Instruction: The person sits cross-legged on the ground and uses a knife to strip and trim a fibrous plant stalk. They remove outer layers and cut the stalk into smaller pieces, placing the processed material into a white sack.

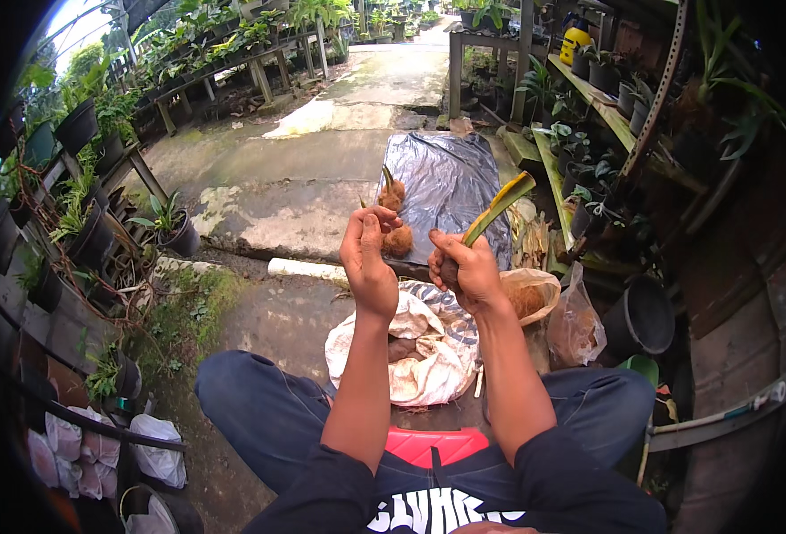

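Observation:
My right hand [468, 268] grips a plant by its base. The plant's broad leaf [500, 205], green with yellow, slants up to the right, and a dark brown clump of soil or roots [449, 272] shows under the fingers. My left hand [370, 261] is raised beside it, its fingers curled near the thumb; whether something thin is pinched there is unclear. Behind the left hand, brown fibre balls [397, 241], at least one with a green shoot, sit on a black plastic sheet [443, 193]. Below both hands stands a rolled-down white sack [433, 380] with brown material inside.
Right of the sack are a bag of brown fibre [525, 299], a clear plastic bag [574, 327] and a black pot [641, 317]. A white pipe [307, 269] lies left. Potted plants line shelves on both sides. A red stool [436, 446] shows between my legs.

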